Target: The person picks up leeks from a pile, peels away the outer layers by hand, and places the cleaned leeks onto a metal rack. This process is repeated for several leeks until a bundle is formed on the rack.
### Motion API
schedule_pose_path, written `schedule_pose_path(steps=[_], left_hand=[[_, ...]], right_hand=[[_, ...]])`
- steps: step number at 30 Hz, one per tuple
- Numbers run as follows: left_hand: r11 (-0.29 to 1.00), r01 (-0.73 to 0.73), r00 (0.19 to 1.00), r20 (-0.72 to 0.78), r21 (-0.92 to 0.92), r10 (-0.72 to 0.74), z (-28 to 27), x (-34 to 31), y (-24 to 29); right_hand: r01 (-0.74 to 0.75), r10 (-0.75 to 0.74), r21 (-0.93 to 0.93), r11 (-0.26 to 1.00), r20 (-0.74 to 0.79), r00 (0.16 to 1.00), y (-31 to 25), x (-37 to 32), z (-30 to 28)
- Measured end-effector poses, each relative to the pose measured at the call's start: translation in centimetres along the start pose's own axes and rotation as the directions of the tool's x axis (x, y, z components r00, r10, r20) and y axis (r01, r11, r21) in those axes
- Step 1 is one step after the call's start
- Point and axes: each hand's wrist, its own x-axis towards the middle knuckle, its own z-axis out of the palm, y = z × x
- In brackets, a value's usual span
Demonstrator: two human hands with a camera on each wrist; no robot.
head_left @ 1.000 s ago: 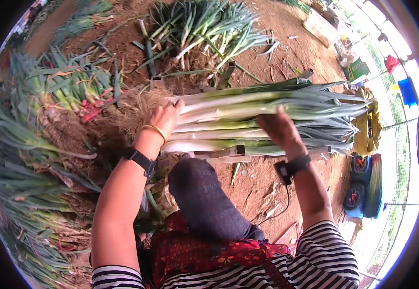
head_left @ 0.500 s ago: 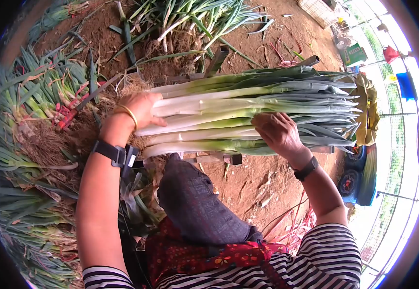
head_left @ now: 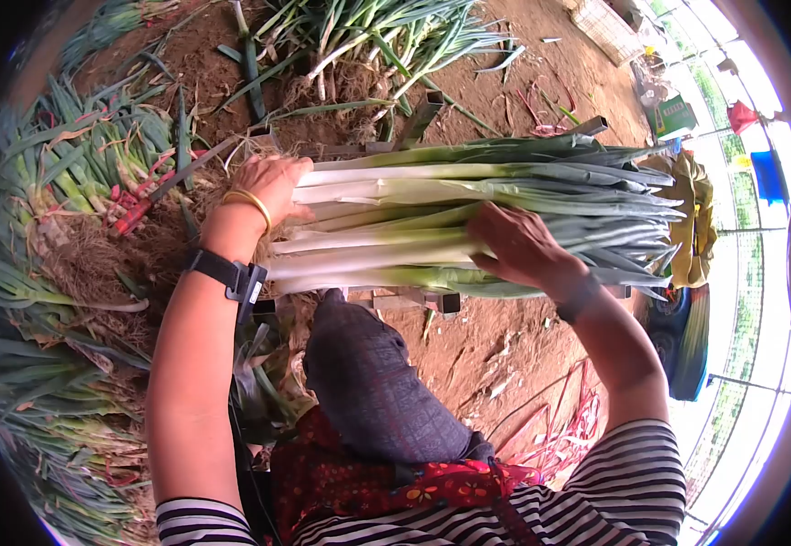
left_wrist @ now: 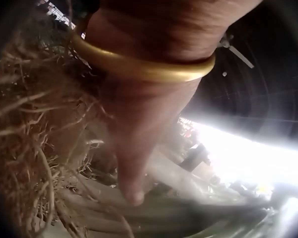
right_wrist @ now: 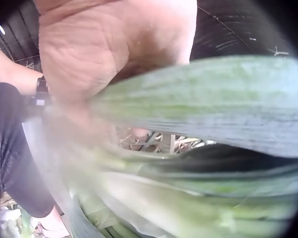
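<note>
Long leeks (head_left: 395, 194) lie side by side, white root ends at the left and green leaves at the right. At the root ends, my left hand (head_left: 271, 187) grips white stalks, its thumb towards me. In the left wrist view, the thumb (left_wrist: 131, 183) points down beside tangled roots (left_wrist: 35, 124) and a pale stalk. Farther right, my right hand (head_left: 521, 244) bends its fingers over a leek where white turns green. Below its palm in the right wrist view, a broad leaf (right_wrist: 213, 99) stretches rightward; the fingertips are hidden.
Metal posts (head_left: 421, 118) rise at the far side of the leek pile, and a square tube end (head_left: 451, 303) shows at the near side. More leeks (head_left: 350, 45) lie on the soil beyond; bundles (head_left: 59, 373) line the left. My knee (head_left: 359, 364) is close in front.
The view shifted over the past second. My left hand moved to the leeks' root ends, then slightly along them. My right hand stayed around mid-length, its fingers now lower over the leeks.
</note>
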Motion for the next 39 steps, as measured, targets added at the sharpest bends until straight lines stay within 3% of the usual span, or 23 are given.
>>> schedule_pose_path(steps=[2, 4, 6, 8, 9, 11, 13, 15, 17, 18, 21, 23, 25, 26, 29, 31, 32, 33, 35, 37, 39], left_hand=[[1.000, 0.015, 0.999, 0.041, 0.019, -0.016, 0.2, -0.1, -0.2], [1.000, -0.012, 0.997, 0.076, 0.018, 0.011, 1.9, 0.4, -1.0], [0.999, -0.012, 0.998, 0.059, 0.051, 0.009, 3.6, 0.9, -1.1], [0.988, -0.027, 0.999, 0.027, 0.154, 0.023, 4.1, 0.9, -0.7], [0.988, -0.027, 0.999, 0.021, 0.151, 0.024, 4.1, 1.0, 0.1], [0.948, 0.038, 0.992, 0.104, 0.316, -0.074, 3.6, 1.6, 2.0], [0.954, 0.120, 0.988, 0.063, 0.274, -0.142, 4.3, 1.9, 2.9], [0.939, 0.204, 0.973, 0.049, 0.278, -0.225, 4.7, 1.9, 3.8], [0.947, 0.290, 0.932, 0.184, 0.135, -0.312, 4.2, 2.0, 5.1], [0.953, 0.278, 0.949, 0.120, 0.116, -0.292, 5.2, 2.1, 5.4], [0.947, 0.321, 0.931, 0.195, -0.031, -0.309, 5.4, 1.7, 7.2], [0.940, 0.316, 0.940, 0.178, -0.127, -0.291, 8.4, 1.5, 7.3], [0.942, 0.281, 0.953, 0.166, -0.184, -0.252, 8.4, 1.0, 6.8], [0.942, 0.256, 0.966, 0.084, -0.217, -0.244, 9.1, 0.9, 6.6], [0.943, 0.266, 0.964, 0.041, -0.199, -0.263, 8.7, 1.0, 6.2], [0.919, 0.301, 0.952, 0.132, -0.254, -0.275, 7.6, 1.7, 4.9], [0.901, 0.211, 0.977, 0.086, -0.378, -0.193, 7.9, 1.9, 3.5], [0.862, 0.107, 0.994, 0.027, -0.495, -0.108, 8.2, 2.0, 2.2], [0.779, 0.121, 0.964, -0.116, -0.615, -0.241, 8.2, 3.1, 1.0], [0.848, 0.075, 0.924, -0.284, -0.524, -0.258, 7.4, 4.5, 2.3], [0.927, 0.256, 0.938, -0.163, -0.275, -0.307, 8.3, 5.6, 3.8]], right_hand=[[0.059, -0.051, -0.107, 0.992, 0.077, 0.996, -0.8, -2.0, -3.2], [0.061, -0.064, -0.127, 0.990, -0.024, 0.998, -1.3, -5.5, -5.8], [-0.168, 0.185, -0.187, 0.968, 0.077, 0.980, -2.4, -7.9, -10.9], [-0.322, 0.312, -0.312, 0.894, -0.084, 0.947, -2.5, -10.3, -14.4], [-0.298, 0.275, -0.360, 0.884, -0.115, 0.955, -1.0, -11.8, -15.6], [-0.267, 0.180, -0.467, 0.843, -0.223, 0.958, 1.2, -13.3, -17.6], [-0.215, 0.066, -0.666, 0.714, -0.243, 0.968, 4.2, -13.1, -18.9], [-0.328, 0.165, -0.599, 0.730, -0.312, 0.936, 5.9, -10.3, -19.4], [-0.236, 0.102, -0.574, 0.784, -0.256, 0.961, 8.1, -6.7, -18.7], [-0.184, 0.061, -0.513, 0.838, -0.246, 0.967, 8.8, -4.6, -17.6], [-0.006, -0.125, -0.464, 0.886, -0.251, 0.960, 9.8, 1.7, -12.2], [0.005, -0.044, -0.306, 0.952, -0.122, 0.992, 9.8, 5.5, -8.5], [0.027, -0.046, -0.154, 0.988, -0.126, 0.991, 13.9, 8.3, -1.6], [0.030, -0.049, -0.145, 0.989, -0.130, 0.990, 12.9, 9.4, -1.1], [0.045, -0.058, -0.085, 0.995, -0.155, 0.986, 10.4, 12.4, 1.5], [0.049, -0.010, 0.203, 0.978, -0.187, 0.982, 10.5, 13.4, 3.5], [0.033, -0.061, -0.261, 0.965, -0.102, 0.993, 8.9, 13.4, 2.5], [0.014, -0.041, -0.266, 0.964, -0.097, 0.994, 8.3, 13.9, 3.0], [0.025, -0.040, -0.199, 0.980, -0.072, 0.997, 8.5, 14.0, 3.7], [0.019, -0.027, -0.153, 0.988, -0.050, 0.998, 9.3, 13.4, 3.3], [-0.035, 0.048, -0.114, 0.993, 0.110, 0.993, 9.0, 13.5, 2.5]])
